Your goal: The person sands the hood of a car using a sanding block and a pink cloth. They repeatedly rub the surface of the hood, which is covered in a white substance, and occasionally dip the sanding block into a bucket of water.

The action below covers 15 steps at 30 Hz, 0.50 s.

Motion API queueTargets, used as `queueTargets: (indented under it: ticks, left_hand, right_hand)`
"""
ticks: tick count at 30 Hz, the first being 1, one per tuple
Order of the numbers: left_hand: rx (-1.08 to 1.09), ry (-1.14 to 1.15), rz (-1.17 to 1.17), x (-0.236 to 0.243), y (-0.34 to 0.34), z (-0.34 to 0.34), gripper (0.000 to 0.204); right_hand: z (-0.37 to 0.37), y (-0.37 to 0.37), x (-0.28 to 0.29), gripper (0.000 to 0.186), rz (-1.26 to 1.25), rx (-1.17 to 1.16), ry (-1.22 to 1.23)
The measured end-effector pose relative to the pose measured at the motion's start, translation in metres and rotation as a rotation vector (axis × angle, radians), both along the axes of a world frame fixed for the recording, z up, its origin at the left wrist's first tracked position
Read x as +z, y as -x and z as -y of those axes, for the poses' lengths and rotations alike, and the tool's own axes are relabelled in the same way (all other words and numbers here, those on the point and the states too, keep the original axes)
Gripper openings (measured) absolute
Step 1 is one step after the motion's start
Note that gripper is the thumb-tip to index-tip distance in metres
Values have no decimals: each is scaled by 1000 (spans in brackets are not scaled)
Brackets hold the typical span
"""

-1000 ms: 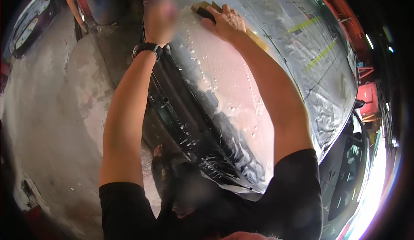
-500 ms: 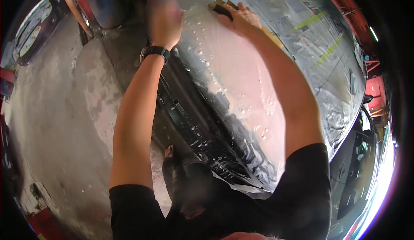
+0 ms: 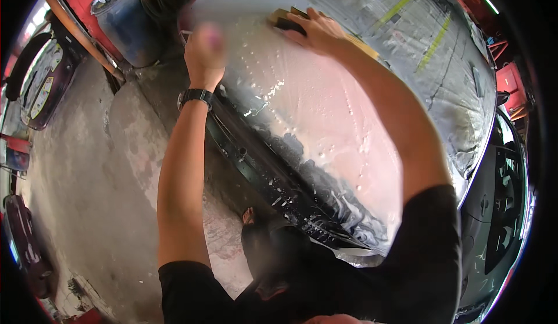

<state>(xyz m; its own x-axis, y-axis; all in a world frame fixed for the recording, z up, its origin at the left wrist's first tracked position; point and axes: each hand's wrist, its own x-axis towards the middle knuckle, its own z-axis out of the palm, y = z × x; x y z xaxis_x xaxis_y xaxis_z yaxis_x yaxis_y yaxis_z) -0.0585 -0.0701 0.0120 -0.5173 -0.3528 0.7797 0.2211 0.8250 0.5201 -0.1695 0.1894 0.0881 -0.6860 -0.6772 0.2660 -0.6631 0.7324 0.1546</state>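
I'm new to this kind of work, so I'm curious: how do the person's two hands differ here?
The left hand is blurred, hiding whatever it may hold, while the right hand clearly holds a long block on the pinkish panel. The left hand has a black watch at its wrist; the right hand shows none. The left hand is farther from the grey sheeting than the right hand. Both are bare.

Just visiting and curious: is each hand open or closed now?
Left hand: too blurred to tell.
Right hand: closed, holding a dark-and-tan block.
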Motion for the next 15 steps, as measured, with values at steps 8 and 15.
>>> queueTargets:
  ticks: [8,15]
  left_hand:
    - [60,36,64,-18,-12,11,25]
    - [30,11,5,-3,-14,9,24]
  right_hand:
    - [-75,-146,-15,61,3,322,25]
    - [-43,-31,-5,57,25,246,104]
